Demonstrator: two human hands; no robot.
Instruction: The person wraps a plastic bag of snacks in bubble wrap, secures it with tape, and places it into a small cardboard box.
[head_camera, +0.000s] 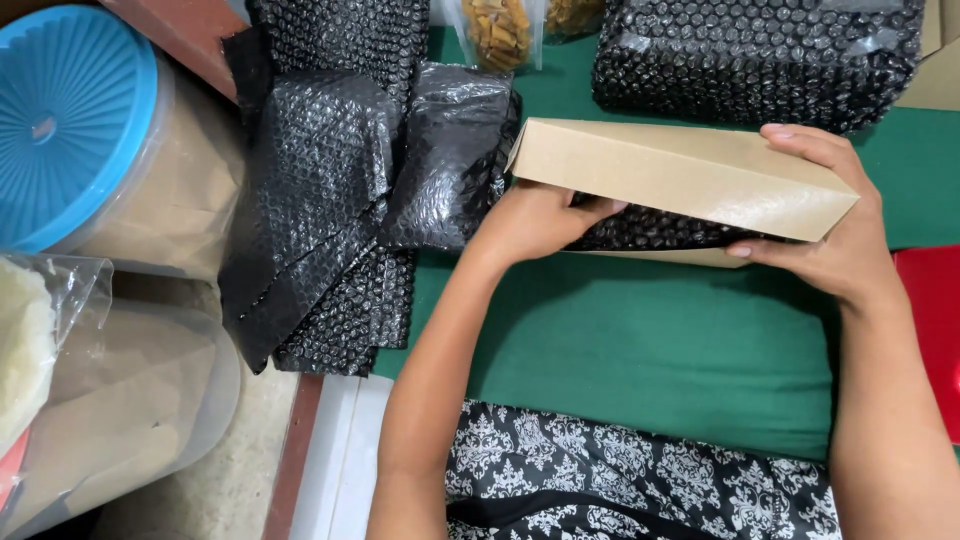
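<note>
Patterned black-and-white cloth (640, 470) is seen nearest, below the green surface (650, 340). Further left, black bubble-wrap sheets (320, 220) are piled. The left hand (535, 222) is curled on a bubble-wrapped item (650, 228) inside the brown cardboard box (680, 175), whose long axis runs left-right. Its far end is clasped by the right hand (835, 230).

Tan cardboard box (690, 175) centre; black bubble-wrapped parcel (755, 60) behind.

hands 2 (530, 222) | cardboard box 1 (680, 175) | blue-lidded tub 1 (70, 120) | snack bags 2 (497, 32)
</note>
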